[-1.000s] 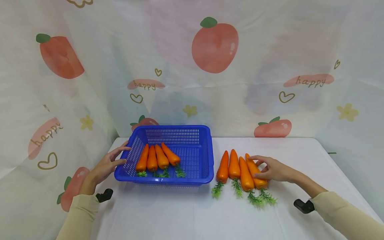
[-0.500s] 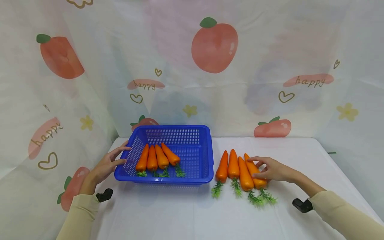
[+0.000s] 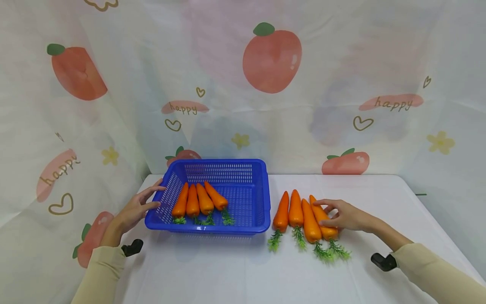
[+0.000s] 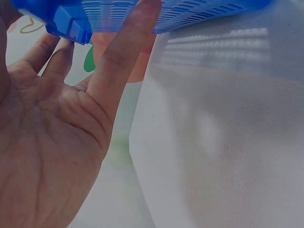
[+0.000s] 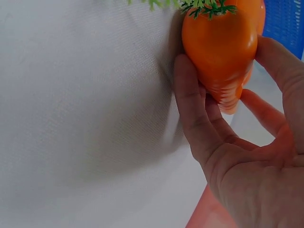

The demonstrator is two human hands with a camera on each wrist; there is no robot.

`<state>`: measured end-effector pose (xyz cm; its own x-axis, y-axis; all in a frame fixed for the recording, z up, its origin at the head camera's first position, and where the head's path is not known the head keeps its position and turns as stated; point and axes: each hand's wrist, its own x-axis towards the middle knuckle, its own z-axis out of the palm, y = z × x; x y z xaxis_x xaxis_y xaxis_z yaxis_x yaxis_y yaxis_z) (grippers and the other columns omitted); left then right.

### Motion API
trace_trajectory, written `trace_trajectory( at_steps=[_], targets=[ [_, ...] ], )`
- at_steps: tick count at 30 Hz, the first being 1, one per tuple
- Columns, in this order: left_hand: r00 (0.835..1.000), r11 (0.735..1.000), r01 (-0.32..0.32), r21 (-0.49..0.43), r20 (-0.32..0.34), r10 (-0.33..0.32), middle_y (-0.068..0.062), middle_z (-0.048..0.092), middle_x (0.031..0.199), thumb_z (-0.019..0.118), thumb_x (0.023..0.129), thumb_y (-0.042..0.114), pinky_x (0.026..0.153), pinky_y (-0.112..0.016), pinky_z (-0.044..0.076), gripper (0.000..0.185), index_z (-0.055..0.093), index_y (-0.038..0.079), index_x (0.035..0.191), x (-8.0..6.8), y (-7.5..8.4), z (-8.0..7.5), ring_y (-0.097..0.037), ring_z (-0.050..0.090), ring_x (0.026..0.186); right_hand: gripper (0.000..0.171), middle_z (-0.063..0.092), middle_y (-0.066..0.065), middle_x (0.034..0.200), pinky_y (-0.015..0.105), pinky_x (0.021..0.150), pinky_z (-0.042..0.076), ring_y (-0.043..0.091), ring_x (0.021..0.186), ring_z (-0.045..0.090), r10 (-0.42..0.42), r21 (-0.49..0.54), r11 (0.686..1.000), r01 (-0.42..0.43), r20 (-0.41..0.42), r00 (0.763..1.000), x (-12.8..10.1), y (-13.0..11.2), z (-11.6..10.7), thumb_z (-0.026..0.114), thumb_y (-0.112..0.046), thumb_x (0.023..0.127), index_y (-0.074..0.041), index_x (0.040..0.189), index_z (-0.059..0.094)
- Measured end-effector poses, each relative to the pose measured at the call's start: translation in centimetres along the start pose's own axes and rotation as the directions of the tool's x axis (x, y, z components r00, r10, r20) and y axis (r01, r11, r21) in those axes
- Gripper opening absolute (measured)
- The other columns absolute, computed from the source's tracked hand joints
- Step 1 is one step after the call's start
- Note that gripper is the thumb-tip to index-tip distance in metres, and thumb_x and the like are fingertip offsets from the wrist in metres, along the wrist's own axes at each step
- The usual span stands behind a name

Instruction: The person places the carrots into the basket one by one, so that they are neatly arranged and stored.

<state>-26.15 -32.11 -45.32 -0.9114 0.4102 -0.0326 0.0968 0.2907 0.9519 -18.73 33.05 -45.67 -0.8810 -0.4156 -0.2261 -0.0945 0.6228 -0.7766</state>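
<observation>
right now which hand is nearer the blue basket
Left. The left hand has its straight fingers against the blue basket at its left wall. The right hand is off to the basket's right, gripping the outermost carrot on the table.

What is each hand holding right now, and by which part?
The right hand grips the rightmost carrot around its orange body, leaves free. The left hand only touches the blue basket at its left rim with straight fingers.
</observation>
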Motion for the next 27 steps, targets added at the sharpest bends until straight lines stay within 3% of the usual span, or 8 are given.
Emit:
trace_trajectory(
  at_steps=[9,20,27],
  targets=[
    [1.0,1.0,-0.001,0.014,-0.003,0.001,0.0,0.005,0.174,0.06,0.103,0.017,0.102,-0.059,0.05,0.053,0.043,0.008,0.153,-0.05,-0.02,0.01,-0.048,0.006,0.154,0.07,0.057,0.031,0.124,0.036,0.06,0.06,0.024,0.07,0.063,0.031,-0.044,0.999,-0.032,-0.017,0.999,-0.04,-0.67,0.04,0.079,-0.022,0.092,0.0,0.149,0.047],
    [1.0,1.0,-0.001,0.007,-0.006,0.001,0.001,0.005,0.174,0.06,0.104,0.017,0.098,-0.049,0.055,0.054,0.042,0.007,0.153,-0.1,0.05,0.03,-0.047,0.009,0.155,0.069,0.057,0.028,0.123,0.037,0.062,0.061,0.024,0.075,0.065,0.031,-0.032,0.999,-0.03,0.007,1.0,0.0,-0.6,-0.16,0.078,-0.02,0.092,0.001,0.15,0.046],
    [1.0,1.0,0.005,0.006,-0.008,-0.005,0.001,0.007,0.174,0.06,0.103,0.017,0.102,-0.06,0.05,0.053,0.043,0.008,0.153,-0.06,-0.12,-0.01,-0.046,0.008,0.155,0.068,0.057,0.03,0.127,0.038,0.064,0.061,0.024,0.079,0.067,0.021,-0.017,1.0,-0.021,0.038,0.999,-0.12,-0.79,-0.56,0.077,-0.02,0.093,0.001,0.15,0.045]
  ],
)
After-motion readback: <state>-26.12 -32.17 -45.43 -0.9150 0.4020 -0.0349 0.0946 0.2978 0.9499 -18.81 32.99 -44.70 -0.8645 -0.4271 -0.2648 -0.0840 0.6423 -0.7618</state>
